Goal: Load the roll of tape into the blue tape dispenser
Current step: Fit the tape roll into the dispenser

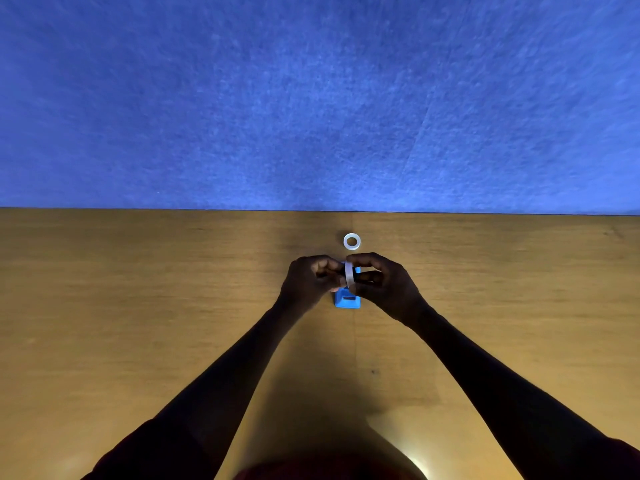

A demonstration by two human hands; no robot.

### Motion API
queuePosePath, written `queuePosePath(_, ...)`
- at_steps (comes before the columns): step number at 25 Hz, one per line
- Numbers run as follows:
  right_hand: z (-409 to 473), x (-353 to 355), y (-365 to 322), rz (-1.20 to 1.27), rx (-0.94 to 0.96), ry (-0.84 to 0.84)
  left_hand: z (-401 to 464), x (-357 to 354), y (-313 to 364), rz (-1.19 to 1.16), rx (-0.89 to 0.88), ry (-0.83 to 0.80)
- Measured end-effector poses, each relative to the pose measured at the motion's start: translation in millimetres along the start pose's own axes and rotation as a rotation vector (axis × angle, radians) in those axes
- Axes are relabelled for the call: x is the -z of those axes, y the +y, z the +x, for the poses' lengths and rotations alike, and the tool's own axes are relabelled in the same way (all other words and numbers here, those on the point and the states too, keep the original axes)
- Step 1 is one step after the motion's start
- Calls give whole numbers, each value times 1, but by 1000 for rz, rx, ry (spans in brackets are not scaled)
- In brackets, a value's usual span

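The blue tape dispenser (348,301) stands on the wooden table, mostly covered by my hands. A whitish roll of tape (348,274) is held upright on edge just above it. My left hand (310,282) pinches the roll from the left and my right hand (384,284) grips it from the right, with a dark piece showing between my fingers at the roll's centre. A second white roll of tape (352,241) lies flat on the table just beyond my hands.
The wooden table (138,306) ends at a blue felt wall (311,98) behind the second roll. A seam runs down the table under the dispenser.
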State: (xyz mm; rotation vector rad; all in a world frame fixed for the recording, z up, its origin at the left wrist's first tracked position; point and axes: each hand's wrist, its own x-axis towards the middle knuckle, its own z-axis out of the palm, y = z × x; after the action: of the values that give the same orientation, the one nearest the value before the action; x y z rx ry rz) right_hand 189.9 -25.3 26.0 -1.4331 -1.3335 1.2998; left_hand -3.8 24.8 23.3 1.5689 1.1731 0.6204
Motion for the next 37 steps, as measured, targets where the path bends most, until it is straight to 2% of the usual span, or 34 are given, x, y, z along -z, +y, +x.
queuePosePath(12, 4, 3, 5, 80, -25, 11, 0, -2, 8, 53, -43, 5)
queuePosePath(31, 5, 3, 4, 10, -34, 52, -1, 0, 4, 30, -61, -32)
queuePosePath(35, 5, 5, 3, -5, -43, 56, 1, 1, 0, 100, -75, -40)
queuePosePath(37, 5, 6, 3, 11, -56, 61, 0, 1, 1, 205, -143, -65)
